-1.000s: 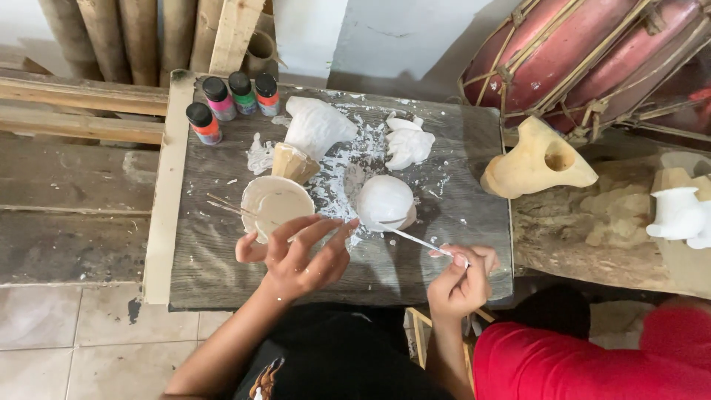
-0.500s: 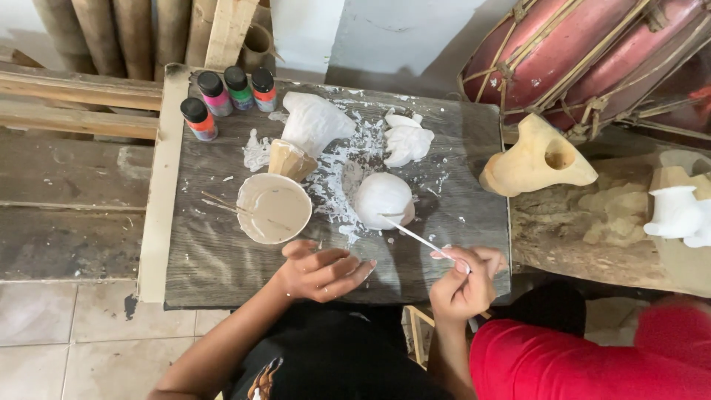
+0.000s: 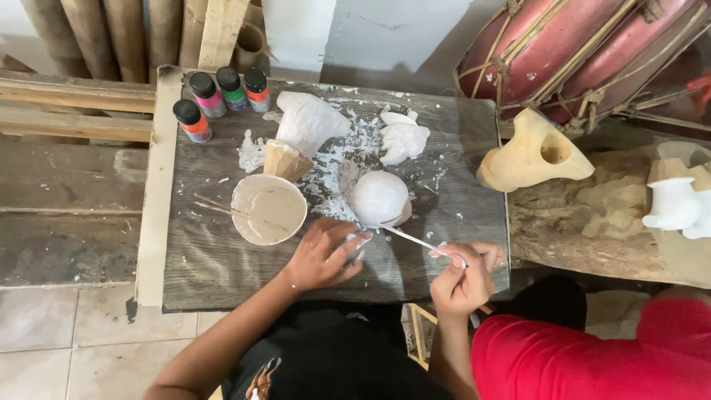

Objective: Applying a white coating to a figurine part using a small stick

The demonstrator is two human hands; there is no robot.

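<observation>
My right hand (image 3: 463, 270) grips a thin brush (image 3: 411, 238) whose tip touches the lower edge of a round white-painted piece (image 3: 380, 198) on the grey wooden board (image 3: 222, 267). My left hand (image 3: 322, 255) rests on the board just left of the brush tip. It holds nothing, and its fingertips are smeared with white. A bowl of beige paint (image 3: 268, 209) with a thin stick across it sits just beyond the left hand.
Several small paint bottles (image 3: 221, 95) stand at the board's far left corner. White carved pieces (image 3: 311, 122) (image 3: 404, 139) lie amid white splatter. A bare wooden carving (image 3: 533, 153), white figures (image 3: 674, 204) and red drums (image 3: 585, 52) are on the right. Tiled floor lies lower left.
My left hand has drawn back from the bowl's rim and shifted right, toward the round white piece. The right hand with the brush has hardly moved.
</observation>
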